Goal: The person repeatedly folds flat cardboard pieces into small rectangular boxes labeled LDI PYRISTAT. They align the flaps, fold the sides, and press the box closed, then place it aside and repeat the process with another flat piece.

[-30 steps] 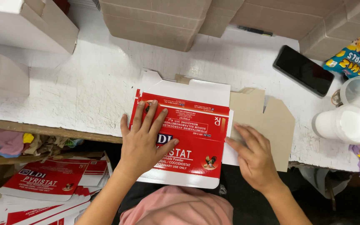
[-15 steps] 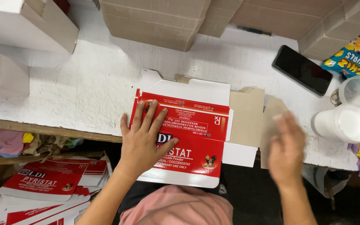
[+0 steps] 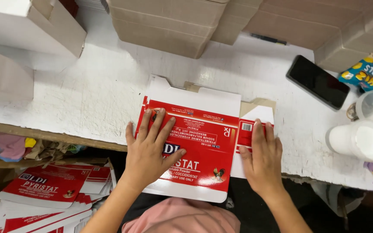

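A flat, unfolded red and white carton (image 3: 203, 138) lies on the white table (image 3: 87, 95), its near edge hanging over the table's front. My left hand (image 3: 150, 149) rests flat on the carton's left half, fingers spread. My right hand (image 3: 262, 157) presses flat on the carton's right side flap, which is folded over with its red and white face showing. A sliver of brown cardboard (image 3: 255, 105) shows behind the carton's top right corner.
Brown cardboard boxes (image 3: 173, 26) line the back of the table. A black phone (image 3: 318, 82), a snack bag (image 3: 368, 71) and white lidded tubs (image 3: 359, 140) sit at the right. A stack of flat red cartons (image 3: 48, 190) lies below the table's left.
My right hand lifted off the brown side flap, swung out to the right, then came down on the flap, now folded over so its printed face shows. My left hand stayed put.
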